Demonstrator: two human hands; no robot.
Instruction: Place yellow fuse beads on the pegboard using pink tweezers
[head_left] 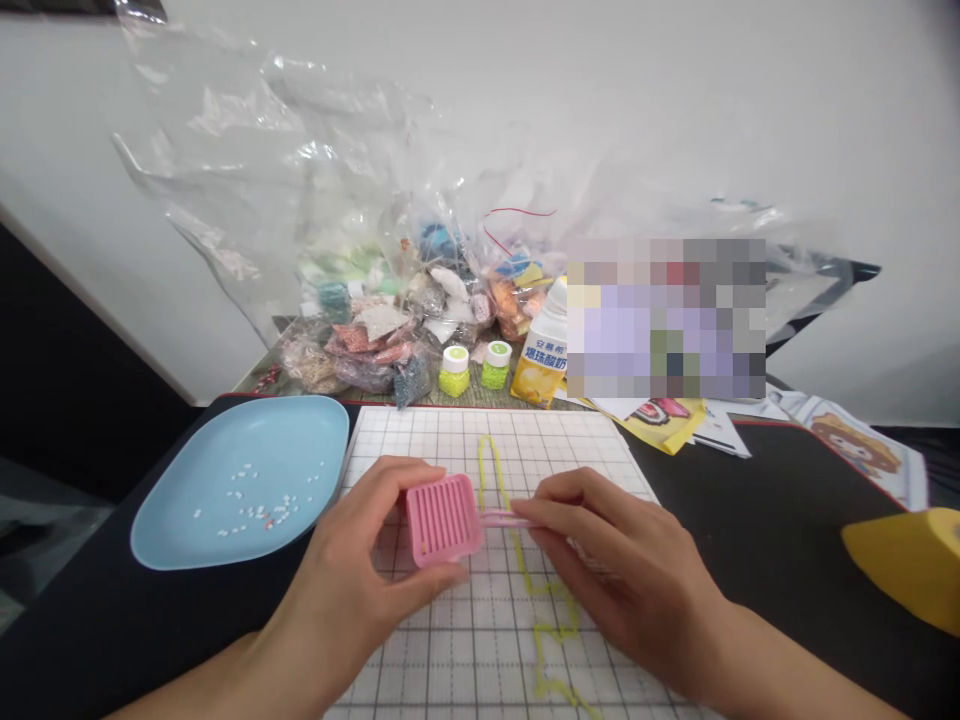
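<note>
My left hand (367, 560) grips a small pink ridged tray (444, 522) between thumb and fingers, tilted so its grooves show. A few tiny yellowish specks lie in its lower left corner. In my right hand (622, 560) is a slim pair of pink tweezers (502, 518), pinched between thumb and fingers, its tips at the tray's right edge. Both hands are above a white gridded board (420, 640). Across the board runs a thin, jagged yellow-green line (559, 632), apparently of tiny beads; my right hand hides part of it.
Left of the board, a blue tray (187, 480) carries scattered small white beads. Behind stand two jars of yellow-green beads (454, 372) (496, 367), a yogurt carton (541, 350) and bagged beads (360, 350). Papers (675, 425) lie back right; a yellow object (911, 565) sits at far right.
</note>
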